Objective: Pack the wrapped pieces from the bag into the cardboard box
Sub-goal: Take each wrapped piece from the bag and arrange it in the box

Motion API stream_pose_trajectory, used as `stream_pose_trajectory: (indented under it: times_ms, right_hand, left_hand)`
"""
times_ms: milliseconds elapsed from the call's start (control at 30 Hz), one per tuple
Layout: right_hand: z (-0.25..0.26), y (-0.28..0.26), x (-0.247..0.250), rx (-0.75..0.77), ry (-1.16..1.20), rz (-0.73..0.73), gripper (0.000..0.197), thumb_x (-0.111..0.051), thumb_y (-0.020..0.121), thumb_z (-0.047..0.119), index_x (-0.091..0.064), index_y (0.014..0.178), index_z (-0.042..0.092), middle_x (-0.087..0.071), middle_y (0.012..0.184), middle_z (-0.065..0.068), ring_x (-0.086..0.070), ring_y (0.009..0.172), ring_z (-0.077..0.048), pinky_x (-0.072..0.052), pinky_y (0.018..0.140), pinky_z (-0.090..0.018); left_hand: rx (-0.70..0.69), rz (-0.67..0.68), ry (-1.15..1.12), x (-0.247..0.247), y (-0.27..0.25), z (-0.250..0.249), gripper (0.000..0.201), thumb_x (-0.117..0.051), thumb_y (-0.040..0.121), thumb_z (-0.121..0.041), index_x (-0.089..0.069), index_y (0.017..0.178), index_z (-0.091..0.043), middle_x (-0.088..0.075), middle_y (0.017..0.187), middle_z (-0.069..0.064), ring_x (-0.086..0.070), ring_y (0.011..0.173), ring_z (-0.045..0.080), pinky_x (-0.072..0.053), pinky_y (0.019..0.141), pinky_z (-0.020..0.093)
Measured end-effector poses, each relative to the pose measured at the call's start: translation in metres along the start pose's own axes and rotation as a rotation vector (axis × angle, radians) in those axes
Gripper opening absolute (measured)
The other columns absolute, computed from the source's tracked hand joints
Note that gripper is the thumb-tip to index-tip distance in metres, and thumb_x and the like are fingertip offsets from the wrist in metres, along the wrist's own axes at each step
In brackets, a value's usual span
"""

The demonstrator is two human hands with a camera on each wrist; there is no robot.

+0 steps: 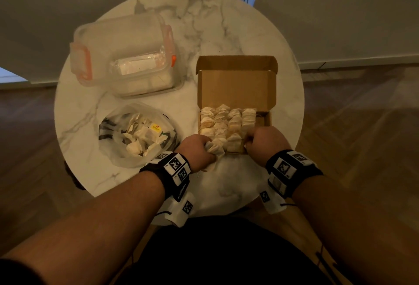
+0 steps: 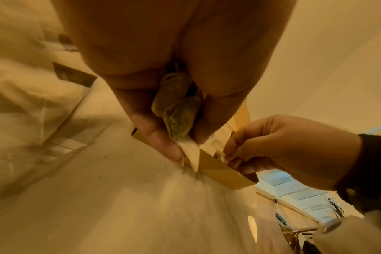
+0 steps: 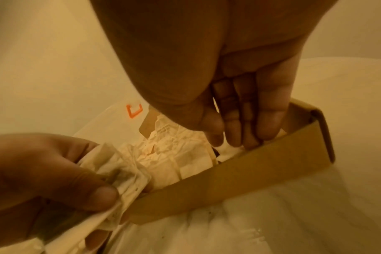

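Seen from above, a round marble table (image 1: 140, 180) holds an open cardboard box (image 1: 235, 85) at right, its lid standing up at the far side. Rows of wrapped pieces (image 1: 226, 121) fill most of the box; a bare strip shows along its right side. The left hand (image 1: 196, 148) pinches a wrapped piece (image 1: 215, 147) between thumb and fingers at the box's near left corner. The right hand (image 1: 264, 140) has fingers (image 3: 270, 120) reaching down inside the near right corner, touching the pieces there; whether it grips one cannot be told. Left of the box lies an open plastic bag (image 1: 120, 148) with more pieces. Behind it sits a clear container (image 1: 122, 55) with orange clips.
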State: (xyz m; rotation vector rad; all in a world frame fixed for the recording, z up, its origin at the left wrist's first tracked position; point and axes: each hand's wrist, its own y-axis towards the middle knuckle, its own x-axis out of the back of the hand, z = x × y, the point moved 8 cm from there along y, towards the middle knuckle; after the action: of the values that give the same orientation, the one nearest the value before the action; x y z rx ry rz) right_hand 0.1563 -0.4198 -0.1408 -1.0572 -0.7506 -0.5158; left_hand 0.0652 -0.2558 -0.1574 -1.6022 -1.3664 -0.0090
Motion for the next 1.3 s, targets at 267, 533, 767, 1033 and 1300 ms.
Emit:
stream_pose_trajectory:
  times_ms: [267,533,767,1033,1300]
  right_hand:
    - [-0.015,0.007,0.013,0.132,-0.127,0.016,0.038,-0.063,0.09,0.016,-0.068,0.126,0.03,-0.064,0.127,-0.002,-0.06,0.112,-0.025,-0.048,0.091,-0.033]
    - [-0.013,-0.001,-0.013,0.201,-0.526,0.199,0.028,-0.06,0.086,0.023,-0.072,0.108,0.034,-0.063,0.112,0.003,-0.061,0.101,-0.024,-0.054,0.08,-0.037]
    - [-0.029,-0.002,0.006,0.097,-0.112,0.079,0.007,-0.062,0.092,0.027,-0.067,0.089,0.031,-0.064,0.09,0.007,-0.064,0.09,-0.02,-0.044,0.071,-0.028]
    - [-0.046,-0.017,0.027,-0.09,0.498,-0.082,0.029,-0.06,0.086,0.005,-0.074,0.078,0.03,-0.073,0.079,0.006,-0.072,0.074,-0.012,-0.06,0.078,-0.035]
    - [-0.031,-0.001,0.025,-0.038,0.043,-0.089,0.017,-0.063,0.093,0.024,-0.075,0.103,0.03,-0.071,0.106,0.001,-0.065,0.096,-0.023,-0.047,0.076,-0.029]
  left_hand:
    - [0.007,-0.001,0.0,0.004,0.001,0.003,0.018,-0.076,0.081,-0.027,-0.073,0.092,-0.012,-0.073,0.089,0.009,-0.069,0.083,0.024,-0.06,0.08,0.042]
    - [0.009,-0.009,-0.027,0.002,0.0,0.003,0.02,-0.076,0.082,-0.031,-0.073,0.09,-0.013,-0.073,0.086,0.009,-0.069,0.081,0.024,-0.059,0.077,0.041]
    - [0.02,-0.034,-0.044,0.001,-0.001,0.005,0.02,-0.077,0.082,-0.03,-0.072,0.085,-0.011,-0.072,0.081,0.01,-0.068,0.078,0.025,-0.054,0.07,0.037]
    - [0.027,-0.031,-0.048,-0.001,0.0,0.007,0.018,-0.078,0.083,-0.03,-0.071,0.083,-0.014,-0.069,0.078,0.007,-0.063,0.072,0.021,-0.047,0.064,0.029]
    - [0.028,-0.026,-0.07,-0.003,0.002,0.006,0.018,-0.077,0.082,-0.031,-0.073,0.085,-0.014,-0.071,0.08,0.008,-0.066,0.074,0.023,-0.053,0.067,0.033]
